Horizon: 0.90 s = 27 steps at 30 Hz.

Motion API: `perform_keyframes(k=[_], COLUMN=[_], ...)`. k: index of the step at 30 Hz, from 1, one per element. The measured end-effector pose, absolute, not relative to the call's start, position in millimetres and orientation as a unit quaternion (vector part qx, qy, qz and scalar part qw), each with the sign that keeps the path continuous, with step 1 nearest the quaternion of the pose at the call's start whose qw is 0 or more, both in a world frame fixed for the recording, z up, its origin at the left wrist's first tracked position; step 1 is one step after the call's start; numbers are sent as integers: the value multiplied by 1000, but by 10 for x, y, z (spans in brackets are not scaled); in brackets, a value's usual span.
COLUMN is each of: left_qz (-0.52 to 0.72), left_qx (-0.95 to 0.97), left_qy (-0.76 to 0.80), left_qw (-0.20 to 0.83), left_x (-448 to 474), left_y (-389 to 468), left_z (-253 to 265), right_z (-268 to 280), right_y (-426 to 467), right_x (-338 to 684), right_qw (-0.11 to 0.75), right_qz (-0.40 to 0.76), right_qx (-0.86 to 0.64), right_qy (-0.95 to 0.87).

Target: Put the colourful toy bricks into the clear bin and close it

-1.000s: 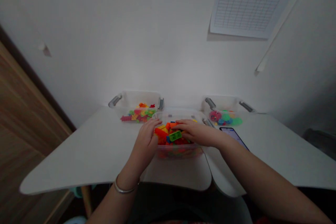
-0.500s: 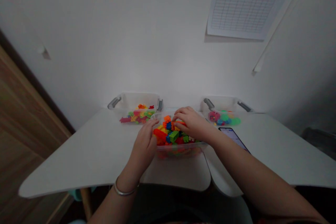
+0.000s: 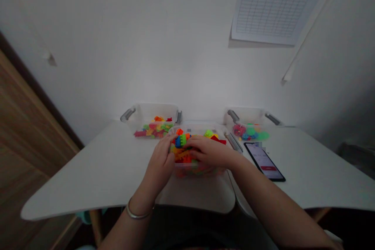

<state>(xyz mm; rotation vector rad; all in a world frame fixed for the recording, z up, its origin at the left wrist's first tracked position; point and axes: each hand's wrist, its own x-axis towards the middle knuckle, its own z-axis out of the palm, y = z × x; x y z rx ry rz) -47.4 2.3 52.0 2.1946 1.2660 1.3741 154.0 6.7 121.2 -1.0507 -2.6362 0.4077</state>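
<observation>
A clear plastic bin (image 3: pixel 202 165) full of colourful toy building blocks (image 3: pixel 182 157) stands in front of me. My left hand (image 3: pixel 162 158), a silver bangle on its wrist, holds the bin's left edge. My right hand (image 3: pixel 206 150) reaches in over the blocks from the right, its fingers apart and bent down among them. A green and blue block (image 3: pixel 181 140) lies by its fingertips, touching or nearly so. Part of the pile is hidden under this hand.
Behind left stands a clear bin (image 3: pixel 140 110) of small colourful pieces; another bin (image 3: pixel 249 111) with toy pieces is behind right. A phone (image 3: pixel 265 162) lies on the white table (image 3: pixel 117 168), right of the middle bin. A printed sheet (image 3: pixel 272 8) hangs on the wall.
My right hand has moved lower and toward me across the blocks, shifting the pile; a red piece and a yellow-green piece now show behind it. The left hand stays at the bin's edge.
</observation>
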Motion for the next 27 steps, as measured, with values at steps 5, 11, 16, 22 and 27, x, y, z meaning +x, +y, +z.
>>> perform_keyframes(k=[5,11,16,22,27], left_qz=[460,455,458,449,417], left_qx=[756,759,758,769,778], left_qy=[449,449,449,442,464], left_qw=[125,124,122,106,79], left_x=[-522,-550,-532,-574,-753], left_y=[27,40,43,88,108], left_z=[489,472,470,484,552], right_z=[1389,1363,1197,1084,795], right_y=[-67,-188,-61,17,104], right_x=[1883,2216,2112,2132,2340], right_qw=[223,181,138,245,435], right_qz=[58,98,93,95,30], right_qx=[-464,-532,-507,-482,-539], right_qy=[-855,-822,-846,-836,-720])
